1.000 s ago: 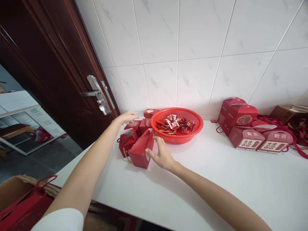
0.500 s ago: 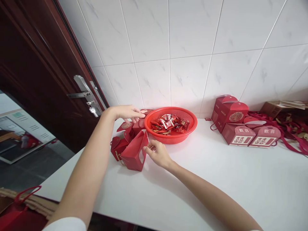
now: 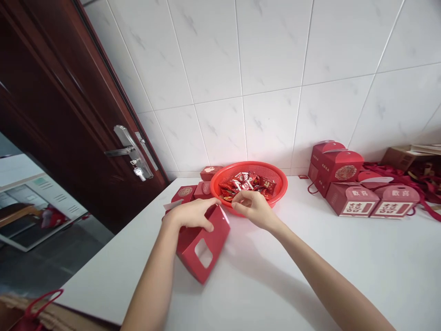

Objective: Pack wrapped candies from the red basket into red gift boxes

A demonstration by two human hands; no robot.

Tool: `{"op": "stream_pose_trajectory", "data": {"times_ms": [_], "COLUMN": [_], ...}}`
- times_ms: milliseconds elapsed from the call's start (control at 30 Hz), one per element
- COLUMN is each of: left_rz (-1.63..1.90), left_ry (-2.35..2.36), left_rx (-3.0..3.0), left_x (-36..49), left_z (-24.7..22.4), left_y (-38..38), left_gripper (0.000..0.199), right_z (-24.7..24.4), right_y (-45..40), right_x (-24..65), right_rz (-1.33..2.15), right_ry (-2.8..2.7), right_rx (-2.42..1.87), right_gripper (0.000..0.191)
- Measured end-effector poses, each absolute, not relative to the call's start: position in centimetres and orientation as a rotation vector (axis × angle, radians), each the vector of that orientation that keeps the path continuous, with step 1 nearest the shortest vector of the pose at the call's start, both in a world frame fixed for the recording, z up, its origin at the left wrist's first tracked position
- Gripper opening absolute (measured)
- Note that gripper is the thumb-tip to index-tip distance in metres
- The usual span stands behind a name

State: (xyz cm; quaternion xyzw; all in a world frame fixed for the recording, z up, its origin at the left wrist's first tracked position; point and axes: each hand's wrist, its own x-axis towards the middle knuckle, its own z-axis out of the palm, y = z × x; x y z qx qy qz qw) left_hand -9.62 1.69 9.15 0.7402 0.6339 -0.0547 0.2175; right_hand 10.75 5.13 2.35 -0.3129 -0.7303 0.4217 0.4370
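My left hand (image 3: 195,215) grips a red paper gift box (image 3: 212,246) by its upper edge, thumb on the near face and fingers over the far side. The box is tilted, its top gapes, and a pale rounded window shows low on that face. My right hand (image 3: 257,209) hovers at the near rim of a red plastic basket (image 3: 283,191). Its thumb and fingertips are pinched, and whatever may be between them is hidden. Inside the basket lie small red-wrapped candies (image 3: 246,181).
Behind my left hand stand several small red boxes (image 3: 186,192). More gift boxes (image 3: 356,200) are stacked at the right, beside dark red ribbons (image 3: 427,184). A tiled wall (image 3: 220,124) backs the white table (image 3: 275,280). At left is a dark door (image 3: 69,101) with keys.
My left hand has come down from above the boxes and taken hold of the gift box, which now sits nearer and tilted. My right hand has left that box and moved to the basket.
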Motion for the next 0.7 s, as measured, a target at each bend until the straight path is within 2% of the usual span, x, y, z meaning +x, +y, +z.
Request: {"op": "stream_pose_trajectory", "data": {"times_ms": [167,267,400,500,700], "left_rz": [0.259,0.450,0.563,0.588,0.684], "left_ry": [1.274,1.154,1.026,0.938,0.991], "left_rx": [2.069,2.084,2.075,1.987,1.975], "left_x": [-9.4,-9.1,-8.2,-6.7,-4.7], "left_z": [11.2,10.8,9.1,7.8,6.2], "left_y": [-0.5,-0.1,1.4,1.9,2.2], "left_gripper": [0.075,0.070,0.054,0.024,0.021], "right_z": [5.2,6.2,6.9,7.0,6.6], "right_y": [4.9,4.9,5.2,5.3,5.7], "right_x": [13.8,15.7,17.5,17.8,17.5], "right_rz": [0.988,1.050,1.002,1.097,1.183], "right_ry": [-1.992,-2.115,-2.287,-2.385,-2.394], "right_rx": [-0.673,-0.656,-0.681,-0.592,-0.686], "right_gripper": [0.027,0.029,0.047,0.047,0.044]}}
